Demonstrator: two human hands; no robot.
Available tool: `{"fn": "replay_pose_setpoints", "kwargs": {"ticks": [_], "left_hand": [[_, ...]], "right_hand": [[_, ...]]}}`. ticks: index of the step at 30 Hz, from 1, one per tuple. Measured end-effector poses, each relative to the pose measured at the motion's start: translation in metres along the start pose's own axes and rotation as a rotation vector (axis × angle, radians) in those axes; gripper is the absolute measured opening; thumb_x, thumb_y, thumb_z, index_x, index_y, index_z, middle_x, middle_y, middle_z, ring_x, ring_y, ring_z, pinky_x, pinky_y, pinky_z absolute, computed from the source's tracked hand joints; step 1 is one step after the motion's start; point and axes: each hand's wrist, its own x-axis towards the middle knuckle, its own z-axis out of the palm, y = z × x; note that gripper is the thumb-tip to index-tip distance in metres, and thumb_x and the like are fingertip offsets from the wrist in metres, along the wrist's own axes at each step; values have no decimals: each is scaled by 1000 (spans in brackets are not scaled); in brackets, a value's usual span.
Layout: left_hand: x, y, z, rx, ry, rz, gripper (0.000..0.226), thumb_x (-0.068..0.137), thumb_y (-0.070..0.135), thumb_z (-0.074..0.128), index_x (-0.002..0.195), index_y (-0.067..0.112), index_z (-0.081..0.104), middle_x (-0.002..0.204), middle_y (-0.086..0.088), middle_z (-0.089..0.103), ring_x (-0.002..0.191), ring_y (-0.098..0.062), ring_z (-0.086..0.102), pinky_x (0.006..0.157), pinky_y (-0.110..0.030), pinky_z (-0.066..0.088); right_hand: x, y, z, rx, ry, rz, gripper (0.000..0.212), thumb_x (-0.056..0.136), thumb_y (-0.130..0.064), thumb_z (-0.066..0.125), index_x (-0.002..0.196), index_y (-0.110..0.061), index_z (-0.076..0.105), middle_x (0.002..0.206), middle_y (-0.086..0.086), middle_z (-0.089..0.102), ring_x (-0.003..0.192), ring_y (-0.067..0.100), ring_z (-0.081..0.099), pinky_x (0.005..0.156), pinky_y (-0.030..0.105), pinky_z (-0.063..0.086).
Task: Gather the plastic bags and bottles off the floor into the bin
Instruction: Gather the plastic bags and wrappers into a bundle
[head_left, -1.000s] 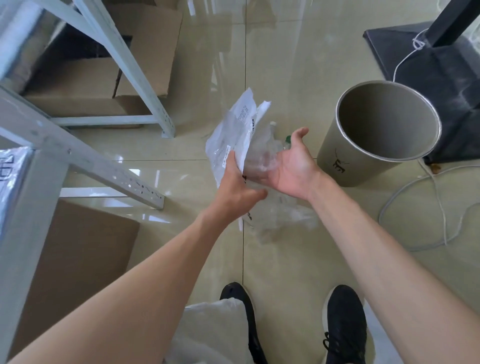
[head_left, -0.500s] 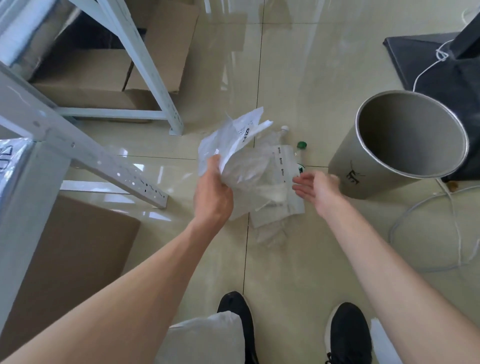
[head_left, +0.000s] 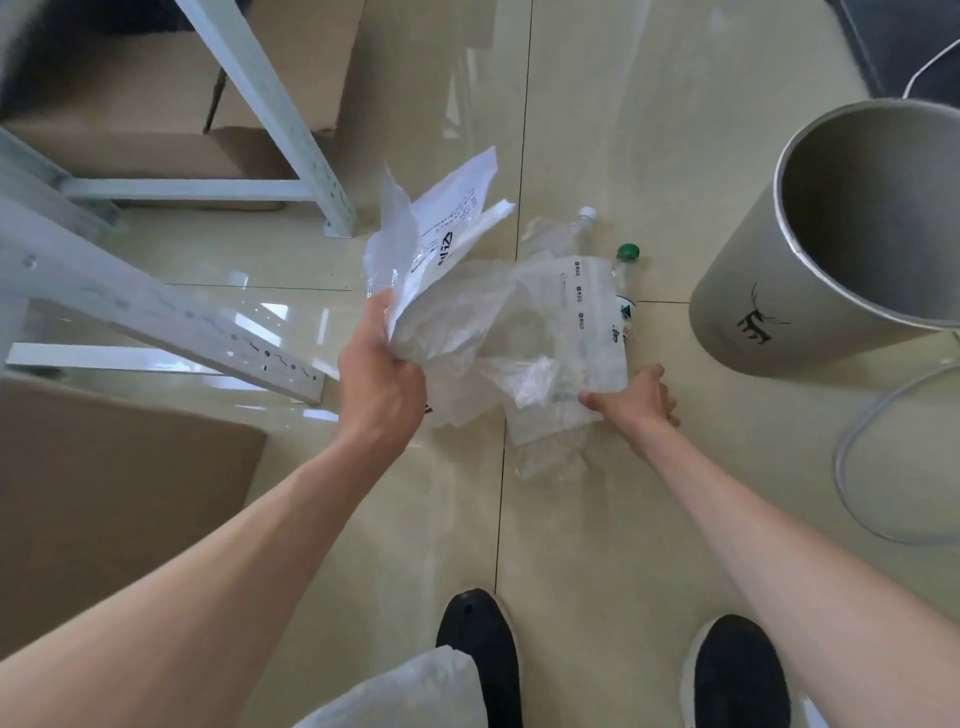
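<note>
My left hand (head_left: 382, 379) grips a bunch of crumpled clear and white plastic bags (head_left: 441, 260) held above the floor. My right hand (head_left: 636, 400) is down at the floor, fingers closing on the edge of a clear printed plastic bag (head_left: 587, 332) that lies over the bottles. A clear bottle with a white cap (head_left: 584, 218) and a bottle with a green cap (head_left: 626, 260) lie on the tiles, partly hidden by the bag. The grey round bin (head_left: 779, 322) stands open to the right.
A pale metal shelf frame (head_left: 291, 130) and cardboard boxes (head_left: 119, 467) stand at the left. A grey cable (head_left: 852, 452) loops on the floor right of the bin. My black shoes (head_left: 483, 644) are at the bottom, a white bag (head_left: 410, 691) beside them.
My right hand let go of the held bunch and dropped to the floor bag. My left hand keeps the bunch. The view moved closer to the floor.
</note>
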Motion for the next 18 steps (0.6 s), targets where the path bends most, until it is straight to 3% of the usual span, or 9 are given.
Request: {"fn": "replay_pose_setpoints", "kwargs": {"ticks": [4, 7, 11, 13, 15, 16, 18], "left_hand": [[-1, 2, 6, 1, -5, -17, 71, 78, -20, 32, 137, 12, 54, 83, 9, 57, 62, 4, 55, 43, -5, 42], [-6, 2, 11, 20, -44, -10, 76, 78, -18, 32, 141, 19, 51, 94, -3, 65, 66, -3, 54, 41, -6, 41], [-9, 10, 13, 16, -100, -18, 78, 80, -15, 29, 145, 23, 47, 99, -7, 64, 62, -11, 54, 32, -11, 40], [-9, 16, 13, -5, -112, -42, 76, 81, -14, 28, 144, 23, 47, 105, -13, 62, 61, -14, 52, 29, -13, 38], [-11, 26, 14, -26, -115, -71, 72, 82, -12, 29, 143, 23, 47, 111, -17, 61, 61, -17, 51, 27, -13, 36], [-12, 32, 16, -28, -126, -76, 70, 84, -12, 31, 143, 22, 46, 110, -16, 60, 62, -18, 51, 26, -15, 36], [-18, 44, 17, -17, -175, -40, 65, 86, -11, 35, 142, 20, 46, 100, -9, 59, 68, -20, 54, 30, -19, 39]], "right_hand": [[-1, 8, -5, 81, 33, -14, 36, 79, -3, 67, 112, -5, 54, 127, 17, 53, 105, 35, 57, 93, 38, 48], [-8, 14, -11, 85, 92, -12, 21, 84, -2, 54, 104, -3, 62, 123, 19, 57, 95, 35, 57, 87, 36, 49], [-34, 15, -34, 48, 238, 24, 19, 82, -12, 59, 95, -2, 69, 109, 20, 67, 98, 38, 65, 79, 35, 49], [-54, 0, -51, 182, 309, -14, 18, 78, -12, 61, 92, -5, 70, 98, 15, 66, 95, 33, 64, 76, 32, 50], [-73, -25, -66, 400, 190, -147, 7, 74, -8, 65, 80, -5, 68, 78, 5, 63, 78, 24, 61, 62, 25, 46], [-84, -42, -71, 499, 51, -217, 1, 73, -5, 67, 74, -6, 66, 68, 1, 60, 67, 19, 57, 55, 24, 41], [-104, -72, -80, 713, -265, -266, 12, 73, 0, 66, 66, -8, 61, 58, 1, 57, 53, 14, 53, 51, 23, 37]]}}
